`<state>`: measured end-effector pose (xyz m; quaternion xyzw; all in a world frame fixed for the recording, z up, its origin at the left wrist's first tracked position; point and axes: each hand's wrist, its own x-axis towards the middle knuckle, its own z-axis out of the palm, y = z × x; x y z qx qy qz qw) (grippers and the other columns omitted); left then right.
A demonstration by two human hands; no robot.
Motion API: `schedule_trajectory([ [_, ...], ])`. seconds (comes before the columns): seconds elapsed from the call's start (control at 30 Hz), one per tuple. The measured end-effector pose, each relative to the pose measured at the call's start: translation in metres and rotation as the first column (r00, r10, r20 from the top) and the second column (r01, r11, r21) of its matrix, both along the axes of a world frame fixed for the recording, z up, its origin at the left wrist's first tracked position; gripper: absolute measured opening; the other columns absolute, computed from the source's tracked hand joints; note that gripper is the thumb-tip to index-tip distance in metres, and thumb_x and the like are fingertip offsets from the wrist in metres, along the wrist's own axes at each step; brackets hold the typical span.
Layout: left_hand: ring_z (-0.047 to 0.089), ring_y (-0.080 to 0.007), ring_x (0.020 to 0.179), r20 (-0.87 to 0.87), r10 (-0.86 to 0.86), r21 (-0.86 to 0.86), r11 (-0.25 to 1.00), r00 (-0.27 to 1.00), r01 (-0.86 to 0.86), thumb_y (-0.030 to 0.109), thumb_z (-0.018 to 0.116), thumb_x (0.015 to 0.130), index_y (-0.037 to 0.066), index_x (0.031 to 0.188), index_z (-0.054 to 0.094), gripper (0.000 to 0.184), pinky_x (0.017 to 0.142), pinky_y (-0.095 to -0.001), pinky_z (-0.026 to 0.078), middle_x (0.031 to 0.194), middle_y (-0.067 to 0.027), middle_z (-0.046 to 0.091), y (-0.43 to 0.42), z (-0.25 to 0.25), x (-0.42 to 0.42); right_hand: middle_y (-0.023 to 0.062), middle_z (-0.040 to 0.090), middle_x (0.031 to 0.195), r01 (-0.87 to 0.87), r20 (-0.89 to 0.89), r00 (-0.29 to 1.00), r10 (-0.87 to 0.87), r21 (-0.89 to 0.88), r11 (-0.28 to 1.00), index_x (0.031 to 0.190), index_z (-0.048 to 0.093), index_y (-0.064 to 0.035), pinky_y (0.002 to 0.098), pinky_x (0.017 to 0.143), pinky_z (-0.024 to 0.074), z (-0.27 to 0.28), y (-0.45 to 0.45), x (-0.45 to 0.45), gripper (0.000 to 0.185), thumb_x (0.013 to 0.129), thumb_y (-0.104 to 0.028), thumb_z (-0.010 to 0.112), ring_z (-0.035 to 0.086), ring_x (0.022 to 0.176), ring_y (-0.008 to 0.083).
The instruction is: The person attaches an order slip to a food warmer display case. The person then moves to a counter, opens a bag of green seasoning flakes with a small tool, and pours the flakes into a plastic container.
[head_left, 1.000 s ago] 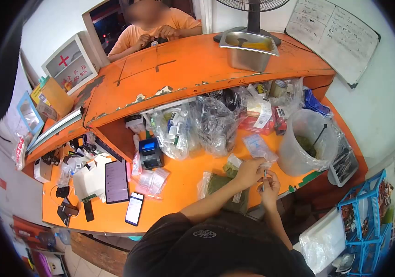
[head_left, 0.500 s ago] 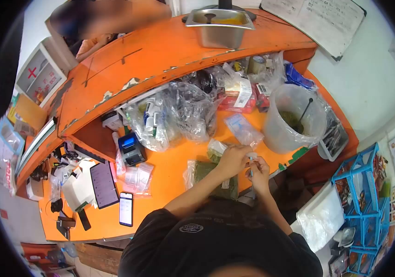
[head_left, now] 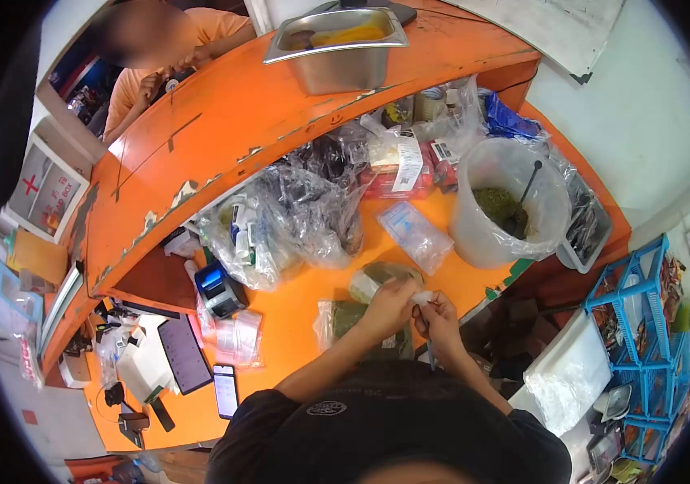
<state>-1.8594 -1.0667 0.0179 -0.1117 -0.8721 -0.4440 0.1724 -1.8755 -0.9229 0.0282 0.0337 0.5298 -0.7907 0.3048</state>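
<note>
My left hand (head_left: 393,305) is closed in a pinch on a small whitish piece of plastic (head_left: 422,298), close to the desk's front edge. Against the same piece, my right hand (head_left: 439,319) is closed, with a thin pale stick-like item (head_left: 430,355) pointing down from it. Just behind my left hand lies a clear bag with green contents (head_left: 371,278). Another flat bag of green material (head_left: 348,319) lies partly under my left forearm. What exactly my fingertips grip is too small to make out.
A translucent bucket (head_left: 474,234) holds green material and a dark-handled utensil. Beyond are plastic bags (head_left: 313,214) and a metal container (head_left: 337,68). A phone (head_left: 225,391), tablet (head_left: 184,355) and small printer (head_left: 220,290) stand left. A person (head_left: 123,101) leans at the counter window.
The camera view has shifted and turned. Both hands remain together; the whitish plastic now shows between them, and the thin item points down below my right hand. The bag behind my left hand looks more spread out.
</note>
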Motion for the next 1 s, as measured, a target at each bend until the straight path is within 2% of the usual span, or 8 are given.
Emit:
schedule_trajectory([
  [0.1,0.054,-0.0383,0.075,0.045,0.062,0.073,0.995,0.997,-0.065,0.0,0.054,0.071,0.004,0.09,0.051,0.02,0.066,-0.0459,0.043,0.079,-0.0166,0.057,0.002,-0.006,0.0,0.007,0.053,0.073,-0.001,0.108,0.994,0.007,-0.052,0.999,0.097,0.04,-0.0084,0.0199,0.038,0.0268,-0.002,-0.003,-0.006,0.012,0.088,-0.003,0.044,0.042,0.047,0.0084],
  [0.2,0.055,-0.038,0.075,0.078,0.049,0.149,0.987,0.996,-0.06,-0.001,0.054,0.071,0.003,0.087,0.05,0.017,0.065,-0.0438,0.044,0.078,-0.0171,0.057,0.001,-0.01,0.001,0.0071,0.053,0.071,-0.01,0.228,0.973,0.021,-0.048,0.999,0.102,0.036,-0.0118,0.0201,0.039,0.029,-0.006,-0.003,-0.018,0.021,0.087,-0.002,0.046,0.044,0.049,0.0095],
  [0.3,0.055,-0.0382,0.075,0.121,0.127,0.168,0.975,0.984,-0.147,-0.003,0.054,0.071,0.003,0.086,0.051,0.017,0.065,-0.0426,0.045,0.079,-0.0178,0.057,-0.002,-0.001,0.004,0.007,0.052,0.071,-0.036,0.382,0.921,0.072,-0.1,0.994,0.104,0.034,-0.0125,0.0199,0.039,0.0288,0.001,-0.006,-0.029,0.026,0.084,-0.001,0.047,0.044,0.049,0.0101],
  [0.4,0.057,-0.0379,0.077,0.184,0.107,0.175,0.975,0.977,-0.139,-0.002,0.056,0.071,0.002,0.088,0.052,0.018,0.064,-0.0418,0.046,0.081,-0.0187,0.057,-0.011,-0.017,0.009,0.0072,0.05,0.069,-0.055,0.466,0.881,0.08,-0.067,0.996,0.106,0.036,-0.0131,0.021,0.039,0.0238,0.009,-0.013,-0.036,0.028,0.084,-0.001,0.048,0.041,0.046,0.0108],
  [0.53,0.058,-0.037,0.076,0.275,0.131,0.205,0.96,0.952,-0.191,-0.002,0.055,0.073,0.001,0.088,0.052,0.016,0.063,-0.0403,0.046,0.081,-0.0189,0.059,-0.014,-0.017,0.007,0.0075,0.051,0.068,-0.105,0.432,0.894,0.115,-0.046,0.993,0.105,0.035,-0.016,0.021,0.039,0.0241,0.004,-0.019,-0.04,0.029,0.084,-0.001,0.048,0.04,0.046,0.0102],
  [0.8,0.059,-0.0368,0.072,0.371,0.138,0.282,0.925,0.918,-0.253,-0.004,0.054,0.073,0.001,0.089,0.05,0.017,0.06,-0.0383,0.046,0.076,-0.0179,0.058,-0.02,-0.005,0.002,0.0083,0.053,0.068,-0.151,0.196,0.97,0.144,0.021,0.988,0.102,0.026,-0.0157,0.0211,0.039,0.0292,0.003,-0.03,-0.046,0.031,0.087,0.004,0.045,0.042,0.047,0.0084],
  [0.93,0.058,-0.0367,0.071,0.322,0.121,0.313,0.923,0.939,-0.226,-0.004,0.053,0.072,0.002,0.088,0.05,0.017,0.059,-0.0394,0.046,0.075,-0.0174,0.058,-0.021,-0.011,0.005,0.0095,0.054,0.069,-0.163,0.069,0.985,0.16,0.042,0.986,0.102,0.023,-0.015,0.0209,0.042,0.0314,0.002,-0.03,-0.044,0.032,0.087,0.005,0.043,0.041,0.048,0.008],
  [1.0,0.058,-0.0368,0.07,0.289,0.115,0.323,0.923,0.95,-0.21,-0.004,0.054,0.072,0.002,0.087,0.049,0.016,0.058,-0.0401,0.045,0.075,-0.0171,0.057,-0.022,-0.01,0.003,0.0096,0.054,0.069,-0.139,0.078,0.988,0.136,0.039,0.989,0.102,0.023,-0.0147,0.021,0.043,0.032,0.008,-0.032,-0.043,0.031,0.087,0.005,0.043,0.041,0.048,0.0084],
])
